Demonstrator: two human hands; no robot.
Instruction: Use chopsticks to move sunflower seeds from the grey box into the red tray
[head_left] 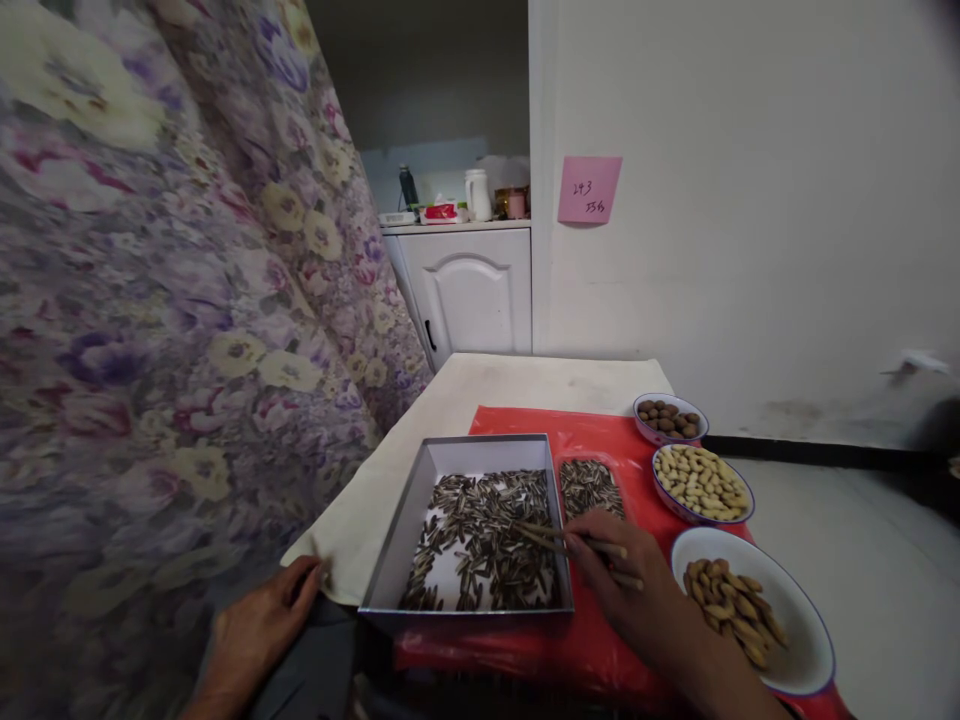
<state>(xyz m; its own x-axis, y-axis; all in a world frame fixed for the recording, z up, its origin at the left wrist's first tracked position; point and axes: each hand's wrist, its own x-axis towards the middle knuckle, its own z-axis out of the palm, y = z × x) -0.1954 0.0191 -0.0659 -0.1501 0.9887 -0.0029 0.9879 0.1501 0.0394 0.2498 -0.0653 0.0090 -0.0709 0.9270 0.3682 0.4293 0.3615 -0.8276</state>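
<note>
A pair of chopsticks point(541, 536) is held in my right hand point(619, 565), which is closed round them above the box's right wall. Their tips reach down among the striped sunflower seeds point(487, 525) inside a grey-walled box point(397, 545) with a white bottom. The seeds lie loose, with white bottom showing at the left and in patches. Just right of the box, more sunflower seeds point(589, 487) fill a shallow clear tray, partly hidden by my right hand. My left hand point(262, 618) rests at the table's left edge with curled fingers; whatever they may hold is hidden.
Along the right stand a bowl of brown nuts point(667, 420), a bowl of peanuts point(701, 483) and a larger bowl point(806, 640) with long brown nuts. Red plastic sheeting point(517, 422) covers part of the cream tablecloth point(555, 380). A floral curtain point(187, 300) hangs at the left.
</note>
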